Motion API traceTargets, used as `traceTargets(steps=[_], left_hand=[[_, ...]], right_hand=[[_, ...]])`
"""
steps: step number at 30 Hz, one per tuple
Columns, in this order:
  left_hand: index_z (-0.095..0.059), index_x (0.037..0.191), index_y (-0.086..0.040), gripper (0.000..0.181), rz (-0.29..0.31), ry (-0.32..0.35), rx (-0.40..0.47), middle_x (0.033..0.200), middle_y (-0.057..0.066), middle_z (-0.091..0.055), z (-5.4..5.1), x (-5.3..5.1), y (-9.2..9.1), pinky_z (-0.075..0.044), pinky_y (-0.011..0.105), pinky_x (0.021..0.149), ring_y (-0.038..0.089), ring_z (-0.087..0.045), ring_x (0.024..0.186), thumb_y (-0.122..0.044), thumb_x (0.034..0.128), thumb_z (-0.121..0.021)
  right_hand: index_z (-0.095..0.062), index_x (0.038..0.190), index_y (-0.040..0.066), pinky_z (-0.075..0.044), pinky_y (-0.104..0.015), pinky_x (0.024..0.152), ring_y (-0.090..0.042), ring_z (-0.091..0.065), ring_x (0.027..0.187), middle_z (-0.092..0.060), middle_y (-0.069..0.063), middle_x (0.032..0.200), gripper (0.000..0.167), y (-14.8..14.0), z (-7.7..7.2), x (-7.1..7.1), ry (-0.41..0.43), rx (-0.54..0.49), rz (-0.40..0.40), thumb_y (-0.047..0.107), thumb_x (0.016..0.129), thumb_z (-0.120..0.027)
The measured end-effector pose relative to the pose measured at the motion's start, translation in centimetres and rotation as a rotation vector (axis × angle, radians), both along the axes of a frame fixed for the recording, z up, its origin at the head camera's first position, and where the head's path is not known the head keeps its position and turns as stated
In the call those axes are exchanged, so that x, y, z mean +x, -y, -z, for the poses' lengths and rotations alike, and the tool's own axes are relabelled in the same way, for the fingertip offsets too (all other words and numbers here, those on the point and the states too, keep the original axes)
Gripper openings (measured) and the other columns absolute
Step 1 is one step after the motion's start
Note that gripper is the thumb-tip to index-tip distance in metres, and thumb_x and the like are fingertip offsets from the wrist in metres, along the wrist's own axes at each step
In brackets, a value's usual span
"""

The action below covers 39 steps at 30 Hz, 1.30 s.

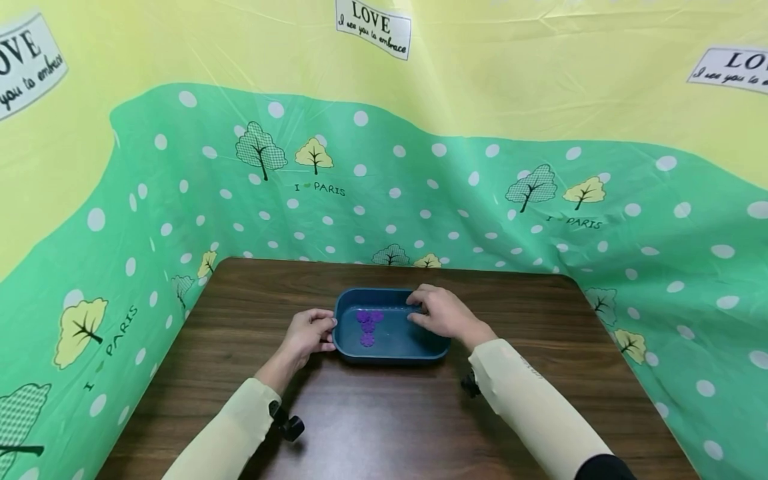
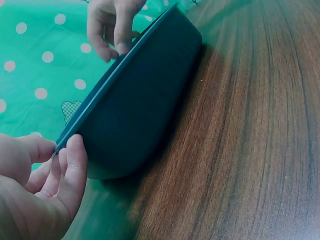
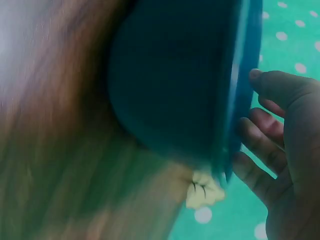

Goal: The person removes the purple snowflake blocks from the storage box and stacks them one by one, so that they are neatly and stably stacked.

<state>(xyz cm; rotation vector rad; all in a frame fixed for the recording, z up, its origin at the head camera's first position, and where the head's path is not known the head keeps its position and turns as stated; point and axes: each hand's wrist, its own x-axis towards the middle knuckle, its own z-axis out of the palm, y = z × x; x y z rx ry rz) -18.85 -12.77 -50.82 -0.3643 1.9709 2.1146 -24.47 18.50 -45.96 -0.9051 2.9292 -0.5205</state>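
A dark blue rectangular plastic tray [image 1: 396,360] sits on the wooden table. Inside, toward its left end, lie several small purple flower-shaped pieces [image 1: 367,327]. My left hand [image 1: 309,335] pinches the tray's left rim; the left wrist view shows thumb on one side of the rim and fingers [image 2: 76,155] on the other. Over the tray's right part reaches my right hand [image 1: 445,312], its thumb and fingers apart and pointing inward. In the right wrist view its loosely bent fingers [image 3: 265,135] are beside the rim, and nothing shows between them.
The brown wooden table [image 1: 372,420] extends around the tray. A green and yellow printed cloth [image 1: 420,193] hangs behind and along both sides. Small black devices [image 1: 292,428] are strapped at the wrists.
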Motion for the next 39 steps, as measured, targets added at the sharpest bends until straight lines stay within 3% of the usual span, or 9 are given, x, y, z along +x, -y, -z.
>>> traceTargets(steps=[4, 18, 22, 25, 39], left_hand=[[-0.060, 0.129, 0.007, 0.034, 0.000, -0.007, 0.000, 0.091, 0.015, -0.065, 0.1, 0.1, 0.0, -0.062, 0.028, 0.057, 0.014, -0.060, 0.063, -0.004, 0.0972, -0.064], [-0.062, 0.127, 0.007, 0.033, -0.006, -0.012, 0.005, 0.088, 0.014, -0.064, 0.3, -0.1, -0.1, -0.062, 0.029, 0.058, 0.014, -0.060, 0.063, -0.006, 0.0971, -0.065], [-0.062, 0.127, 0.007, 0.032, -0.010, -0.008, -0.001, 0.087, 0.013, -0.064, 0.3, -0.2, -0.1, -0.062, 0.029, 0.057, 0.014, -0.060, 0.062, -0.005, 0.0973, -0.064], [-0.062, 0.127, 0.006, 0.032, -0.012, -0.007, -0.001, 0.088, 0.014, -0.064, 0.3, -0.2, -0.1, -0.062, 0.029, 0.057, 0.015, -0.060, 0.062, -0.005, 0.0973, -0.064], [-0.060, 0.131, 0.006, 0.036, 0.006, -0.003, 0.009, 0.091, 0.014, -0.065, 0.2, -0.2, 0.1, -0.061, 0.028, 0.057, 0.013, -0.060, 0.063, -0.007, 0.0977, -0.065]], right_hand=[[-0.073, 0.120, 0.012, -0.060, -0.038, 0.086, -0.015, -0.064, 0.091, -0.069, -0.001, 0.113, 0.033, 1.5, 0.9, 0.2, 0.016, 0.024, -0.026, 0.030, 0.093, -0.077], [-0.075, 0.119, 0.019, -0.058, -0.033, 0.081, -0.011, -0.064, 0.091, -0.069, 0.004, 0.111, 0.031, 5.7, 3.2, 1.3, 0.113, -0.019, -0.086, 0.035, 0.094, -0.076], [-0.075, 0.119, 0.020, -0.059, -0.034, 0.088, -0.011, -0.065, 0.097, -0.070, 0.006, 0.114, 0.031, 6.7, 3.8, 1.5, 0.113, -0.007, -0.105, 0.037, 0.092, -0.077], [-0.076, 0.117, 0.020, -0.058, -0.035, 0.095, -0.011, -0.066, 0.104, -0.071, 0.006, 0.115, 0.031, 7.2, 4.1, 1.6, 0.107, 0.000, -0.117, 0.038, 0.092, -0.078], [-0.076, 0.117, 0.022, -0.057, -0.034, 0.095, -0.011, -0.065, 0.103, -0.070, 0.007, 0.117, 0.037, 8.1, 4.6, 1.1, 0.100, 0.099, -0.122, 0.046, 0.089, -0.079]])
